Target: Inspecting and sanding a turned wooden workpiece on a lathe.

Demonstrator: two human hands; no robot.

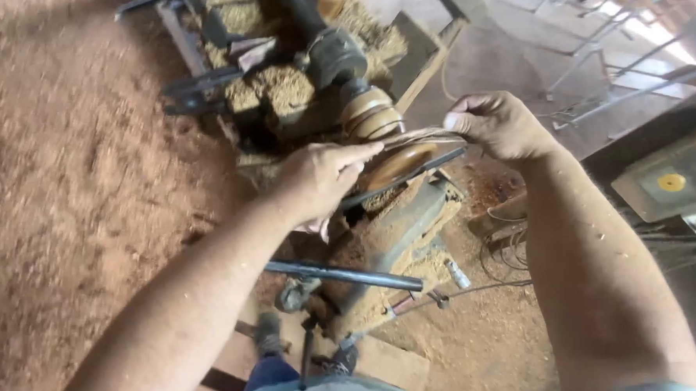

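The left hand (320,181) is lying over a wooden disc (397,164) mounted on the lathe (334,59), fingers extended flat and close together along its upper edge. The right hand (497,122) is gripping the far end of a thin strip (420,138), fingers curled tight. The strip is running across the disc between both hands. Sawdust (74,192) is covering the floor.

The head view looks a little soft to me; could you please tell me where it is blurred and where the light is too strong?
In the head view, the sawdust floor at left is smeared by motion blur; the left hand and right hand on the wooden disc are fairly sharp; the top right corner is washed out by daylight.
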